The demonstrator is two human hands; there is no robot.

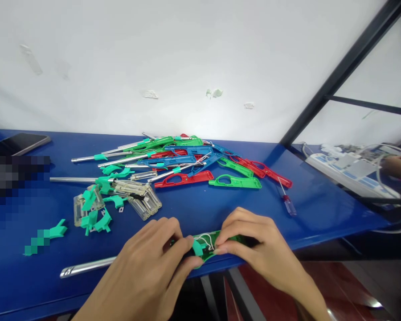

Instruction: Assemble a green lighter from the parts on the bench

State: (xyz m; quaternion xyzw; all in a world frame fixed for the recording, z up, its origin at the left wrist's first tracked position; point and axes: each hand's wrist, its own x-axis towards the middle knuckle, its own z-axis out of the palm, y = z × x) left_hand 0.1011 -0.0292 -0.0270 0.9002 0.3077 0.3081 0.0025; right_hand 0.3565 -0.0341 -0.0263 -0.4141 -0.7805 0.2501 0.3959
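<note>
At the front edge of the table, an opened green utility lighter (205, 256) lies between my two hands. Its inside faces up, showing white wires (205, 238), a dark part and a teal trigger (197, 248). My left hand (150, 263) is closed around the lighter near the trigger, thumb and index finger pressed on it. From under this hand a silver metal tube (87, 267) sticks out to the left. My right hand (257, 245) grips the other end, its fingertips pinched over the shell beside the wires. What lies under those fingertips is hidden.
Behind lies a pile of red, blue and green lighter shells (187, 178) with metal tubes. Teal triggers (102, 220) and clear fuel tanks (143, 200) are at left. A screwdriver (289, 205) lies right. Beyond the black frame (341, 62), another person's hand (399, 171) is near power strips (350, 174).
</note>
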